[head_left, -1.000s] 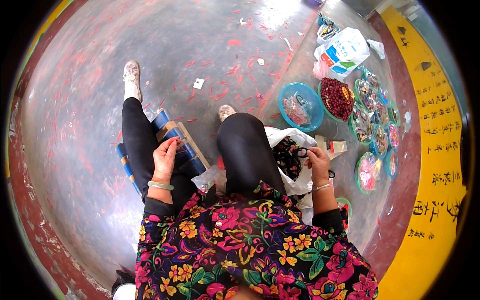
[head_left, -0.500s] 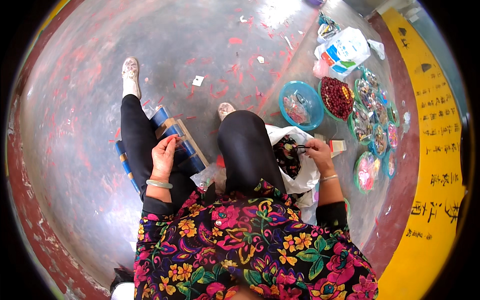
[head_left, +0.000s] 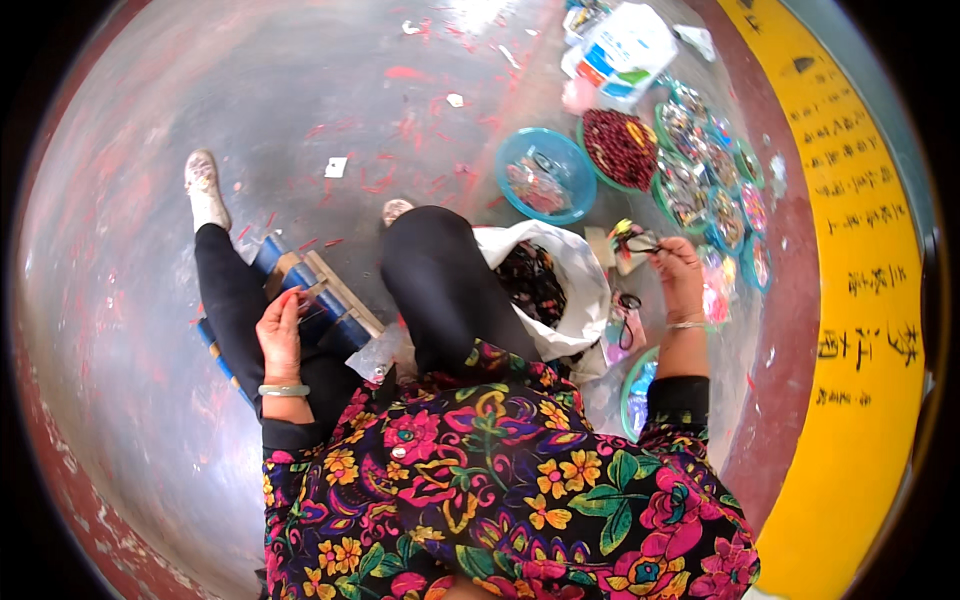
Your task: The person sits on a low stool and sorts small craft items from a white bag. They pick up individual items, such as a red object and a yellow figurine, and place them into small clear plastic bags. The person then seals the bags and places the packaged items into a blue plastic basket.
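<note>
My right hand (head_left: 681, 278) is closed on a black cord (head_left: 648, 247), with a small colourful ornament (head_left: 627, 234) hanging at its far end. The hand is to the right of an open white bag (head_left: 592, 318), in which lies a pile of black cords and patterned pieces (head_left: 532, 283). My left hand (head_left: 279, 333) hovers above my left thigh, thumb and forefinger pinched together. Whatever is between those fingertips is too small to make out. Just beyond it is a low blue and wooden stool-like frame (head_left: 318, 292).
Ahead to the right stand a blue plastic basin (head_left: 505, 160), a basket of dark red beads (head_left: 612, 150) and several small baskets of packaged trinkets (head_left: 688, 200). A white printed bag (head_left: 628, 52) lies farther off. The yellow wall (head_left: 850, 300) borders the right. Red scraps litter the floor.
My right hand has moved right, away from the white bag, drawing out the corded ornament. The whole view has shifted right. My left hand stays pinched.
</note>
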